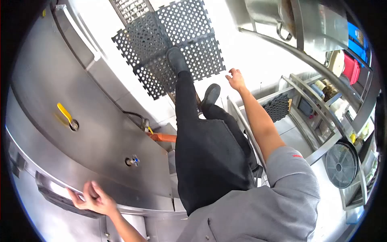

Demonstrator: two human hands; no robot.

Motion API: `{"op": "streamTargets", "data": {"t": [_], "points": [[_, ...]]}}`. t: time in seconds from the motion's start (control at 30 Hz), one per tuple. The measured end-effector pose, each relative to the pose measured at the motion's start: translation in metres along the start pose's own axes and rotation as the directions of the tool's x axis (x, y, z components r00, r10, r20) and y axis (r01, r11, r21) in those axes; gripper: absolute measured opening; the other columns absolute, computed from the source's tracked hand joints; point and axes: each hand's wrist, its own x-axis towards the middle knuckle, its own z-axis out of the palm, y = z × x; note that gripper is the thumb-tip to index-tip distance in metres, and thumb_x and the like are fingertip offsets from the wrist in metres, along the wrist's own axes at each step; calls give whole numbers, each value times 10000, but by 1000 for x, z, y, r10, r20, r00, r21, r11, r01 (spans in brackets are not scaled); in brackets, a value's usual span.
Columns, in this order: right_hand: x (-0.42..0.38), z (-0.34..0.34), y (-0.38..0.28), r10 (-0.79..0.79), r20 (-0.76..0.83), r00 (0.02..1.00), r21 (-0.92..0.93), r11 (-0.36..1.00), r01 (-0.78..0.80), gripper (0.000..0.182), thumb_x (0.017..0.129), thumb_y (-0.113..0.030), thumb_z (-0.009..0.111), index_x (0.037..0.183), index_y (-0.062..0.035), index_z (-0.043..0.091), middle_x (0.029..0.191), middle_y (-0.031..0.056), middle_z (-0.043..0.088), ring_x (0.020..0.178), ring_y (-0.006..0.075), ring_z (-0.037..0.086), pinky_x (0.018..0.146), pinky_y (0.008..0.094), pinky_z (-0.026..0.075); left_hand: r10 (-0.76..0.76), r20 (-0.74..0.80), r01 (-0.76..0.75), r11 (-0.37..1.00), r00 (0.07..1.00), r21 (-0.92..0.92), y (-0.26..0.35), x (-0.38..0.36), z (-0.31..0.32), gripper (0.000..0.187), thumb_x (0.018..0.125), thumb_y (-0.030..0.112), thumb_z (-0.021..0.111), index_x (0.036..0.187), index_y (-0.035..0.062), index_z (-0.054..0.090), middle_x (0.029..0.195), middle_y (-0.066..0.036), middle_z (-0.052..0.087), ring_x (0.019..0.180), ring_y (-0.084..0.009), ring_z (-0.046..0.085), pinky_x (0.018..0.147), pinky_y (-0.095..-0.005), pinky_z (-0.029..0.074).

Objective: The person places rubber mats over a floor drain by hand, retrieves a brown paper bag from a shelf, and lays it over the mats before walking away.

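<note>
My left hand (96,199) is over the edge of the stainless steel unit (100,137), its fingers bent and apart, with nothing in them. Close by it, a dark recessed handle (64,197) is set in the steel. My right hand (236,79) hangs out in front of me above the pale floor, fingers loosely curled and apart, holding nothing. Below it are my dark shoes (211,93), one of them on the black perforated floor mat (201,56). A yellow lever (64,111) and a small blue-handled tap (132,161) stick out of the unit's front.
An orange pipe (163,137) and a hose run low beside the unit. On my right stands a metal rack (318,109) with trays and containers, plus a round black fan (341,164). A red bin (351,68) and a blue crate (358,34) lie beyond. A floor grate (132,9) adjoins the mats.
</note>
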Motion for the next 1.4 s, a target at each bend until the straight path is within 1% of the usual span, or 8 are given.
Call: {"op": "streamTargets", "data": {"t": [0.1,0.43,0.87,1.07,1.17,1.23,1.27,1.4], "points": [[-17,-26,18,65,75,995,-102,993,-57,348,800,-245,639,1054,-22,553,1082,243,527,980,388,554,856,439,456,-80,51,85,993,995,-87,0,-1,1,103,848,108,631,896,20,651,1393,-202,231,1260,-288,304,799,-305,488],[-20,-78,-39,156,142,978,56,985,-165,318,797,-235,638,1031,-38,554,1084,236,521,978,373,558,876,430,443,-41,106,60,981,994,-185,11,9,7,173,841,59,614,913,-95,583,1362,-188,163,865,-232,545,626,-313,524],[1,-157,-44,106,87,991,-29,994,-104,305,791,-242,650,983,-17,577,952,179,578,885,302,576,810,383,466,-1,120,3,1000,993,-20,15,16,-4,166,826,125,662,905,-12,611,1374,-226,179,996,-233,503,670,-277,525],[0,-192,-62,61,95,994,-2,998,-61,310,809,-240,627,1021,-23,564,991,198,555,925,317,567,848,393,453,-134,130,148,983,982,-106,6,4,6,151,831,148,654,896,17,618,1361,-197,183,916,-229,567,873,-413,463],[-3,-190,-55,98,142,985,-18,995,-97,311,809,-239,628,1019,-19,562,1005,197,553,928,314,568,852,392,453,-48,167,38,997,985,62,12,10,-4,138,831,143,652,885,19,627,1361,-206,181,897,-228,569,865,-406,468],[4,-186,-46,52,141,989,-11,999,-51,307,807,-235,631,1019,-24,563,1005,197,553,929,313,568,851,392,454,83,91,-92,991,992,96,20,22,-3,141,835,74,639,939,-9,596,1351,-241,243,933,-215,542,709,-266,517],[6,-190,-49,89,161,983,-8,996,-89,305,804,-238,635,1016,-30,563,1000,194,554,927,308,568,847,394,453,-58,98,66,995,994,-79,10,7,3,125,841,77,631,936,0,603,1344,-239,258,845,-206,564,726,-270,515],[-8,-197,-32,102,142,985,7,995,-104,308,803,-244,640,1009,-29,565,973,184,560,916,297,568,831,396,453,-49,168,40,998,984,56,14,10,-3,109,838,87,636,892,-2,602,1350,-229,240,816,-188,561,614,-243,522]]}}
